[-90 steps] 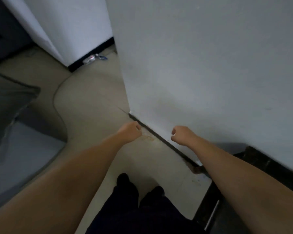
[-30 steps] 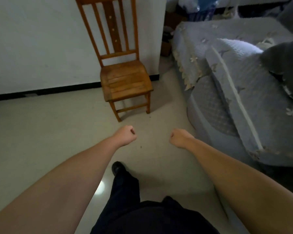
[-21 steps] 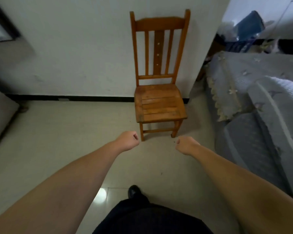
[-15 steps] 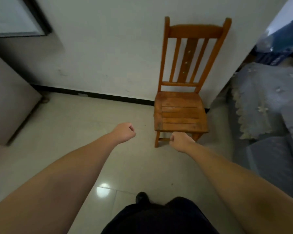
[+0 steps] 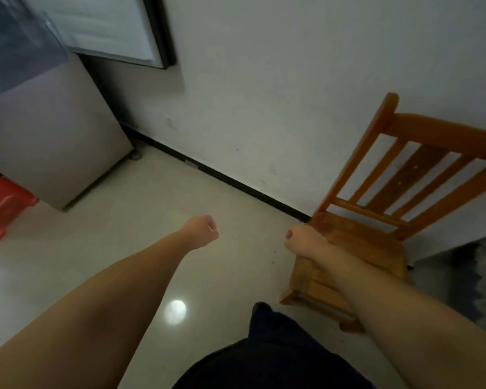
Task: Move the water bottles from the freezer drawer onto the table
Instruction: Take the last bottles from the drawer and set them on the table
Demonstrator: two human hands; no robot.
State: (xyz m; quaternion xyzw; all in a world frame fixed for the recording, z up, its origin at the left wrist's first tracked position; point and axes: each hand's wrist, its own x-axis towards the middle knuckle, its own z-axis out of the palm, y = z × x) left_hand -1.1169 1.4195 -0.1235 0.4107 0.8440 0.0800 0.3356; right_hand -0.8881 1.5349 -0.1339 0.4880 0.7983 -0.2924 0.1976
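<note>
No water bottle, freezer drawer or surface shows in the frame, so where the bottles are cannot be told. Both bare forearms reach forward over the glossy cream tiled floor [image 5: 118, 220]. The left hand [image 5: 201, 232] at centre is curled into a fist with nothing in its grip; the right hand [image 5: 302, 242] is likewise curled and holds nothing. A grey fridge cabinet [image 5: 48, 141] stands at the upper left, a red plastic crate [image 5: 0, 203] beside it at the left edge. An orange-brown slatted wooden chair [image 5: 390, 197] stands against the white wall [image 5: 278, 94] at right, partly behind the right forearm.
</note>
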